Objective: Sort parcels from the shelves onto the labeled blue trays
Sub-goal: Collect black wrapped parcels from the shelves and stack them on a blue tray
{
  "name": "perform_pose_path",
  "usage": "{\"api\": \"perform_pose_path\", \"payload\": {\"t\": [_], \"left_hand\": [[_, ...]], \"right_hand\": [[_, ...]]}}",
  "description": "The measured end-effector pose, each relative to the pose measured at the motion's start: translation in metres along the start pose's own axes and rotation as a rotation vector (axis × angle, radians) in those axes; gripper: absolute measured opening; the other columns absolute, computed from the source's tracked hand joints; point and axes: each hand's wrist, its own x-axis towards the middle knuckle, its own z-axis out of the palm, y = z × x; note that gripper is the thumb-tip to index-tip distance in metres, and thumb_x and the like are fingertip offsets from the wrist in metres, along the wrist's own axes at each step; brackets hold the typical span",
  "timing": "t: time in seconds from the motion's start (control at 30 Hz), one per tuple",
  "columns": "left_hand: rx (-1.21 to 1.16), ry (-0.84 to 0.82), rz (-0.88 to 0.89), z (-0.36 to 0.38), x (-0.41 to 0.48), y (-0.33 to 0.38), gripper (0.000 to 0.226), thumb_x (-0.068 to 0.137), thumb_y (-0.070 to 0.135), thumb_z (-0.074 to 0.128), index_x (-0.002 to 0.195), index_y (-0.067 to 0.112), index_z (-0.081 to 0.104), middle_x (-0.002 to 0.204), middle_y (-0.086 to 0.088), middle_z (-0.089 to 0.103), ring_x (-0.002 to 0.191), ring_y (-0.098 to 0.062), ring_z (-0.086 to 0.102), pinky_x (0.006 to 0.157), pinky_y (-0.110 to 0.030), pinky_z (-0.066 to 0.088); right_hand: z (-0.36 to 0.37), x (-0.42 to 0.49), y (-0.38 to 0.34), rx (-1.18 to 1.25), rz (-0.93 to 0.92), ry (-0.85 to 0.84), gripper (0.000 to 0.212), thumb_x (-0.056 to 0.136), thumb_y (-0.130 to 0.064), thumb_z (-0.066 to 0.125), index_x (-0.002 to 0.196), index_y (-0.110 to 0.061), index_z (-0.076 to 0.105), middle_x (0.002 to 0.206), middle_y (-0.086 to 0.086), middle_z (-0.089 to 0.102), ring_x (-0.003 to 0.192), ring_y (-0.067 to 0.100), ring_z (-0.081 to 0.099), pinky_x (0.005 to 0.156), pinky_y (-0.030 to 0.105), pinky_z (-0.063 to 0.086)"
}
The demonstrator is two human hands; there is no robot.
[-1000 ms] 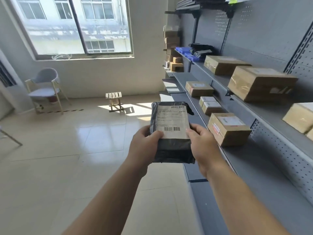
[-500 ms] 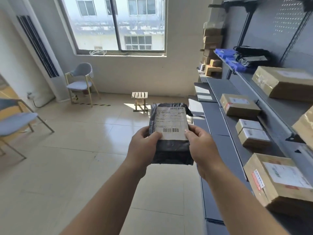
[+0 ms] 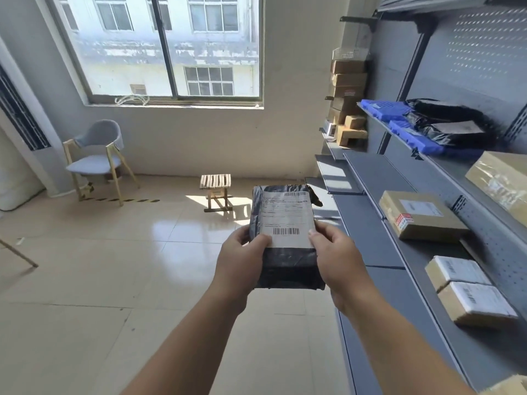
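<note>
Both hands, left (image 3: 242, 259) and right (image 3: 336, 255), are closed on a black parcel (image 3: 285, 240) at frame centre, label held upward, presumably for reading; blue trays (image 3: 399, 121) are seen upper right.

Black parcel (image 3: 288, 269) with white barcoded label (image 3: 285, 220); blue trays (image 3: 399, 121); grey shelves (image 3: 370, 195).

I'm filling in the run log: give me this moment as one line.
parcel: black bag, label up | left hand: holding | right hand: holding | blue trays: on shelf, far right
</note>
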Motion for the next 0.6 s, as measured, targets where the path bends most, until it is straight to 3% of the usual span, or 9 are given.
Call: {"api": "perform_pose_path", "payload": {"t": [0.27,0.43,0.6], "left_hand": [[0.071,-0.079,0.011,0.038,0.147,0.028,0.038,0.075,0.035,0.061,0.112,0.035,0.070,0.108,0.003,0.076,0.099,-0.028,0.073,0.079,-0.056,0.063],[0.073,-0.071,0.015,0.077,0.240,0.041,0.023,0.084,0.028,0.061,0.101,0.040,0.071,0.102,0.004,0.077,0.097,-0.028,0.074,0.079,-0.054,0.063],[0.039,-0.033,0.022,0.127,0.327,0.066,0.024,0.090,0.017,0.057,0.101,0.032,0.072,0.102,-0.004,0.077,0.094,-0.034,0.074,0.064,-0.042,0.062]], "right_hand": [[0.017,0.140,-0.008,0.029,0.032,0.104,0.021,0.100,-0.028,0.052,0.105,-0.034,0.071,0.099,-0.012,0.077,0.099,0.018,0.072,0.088,0.049,0.060],[0.016,0.242,-0.007,0.051,0.035,0.104,0.021,0.096,-0.030,0.053,0.106,-0.035,0.071,0.100,-0.011,0.077,0.098,0.020,0.072,0.086,0.051,0.060],[0.006,0.351,-0.022,0.080,0.026,0.059,0.019,0.094,-0.036,0.056,0.107,-0.036,0.071,0.102,-0.010,0.077,0.097,0.021,0.073,0.085,0.051,0.061]]}}
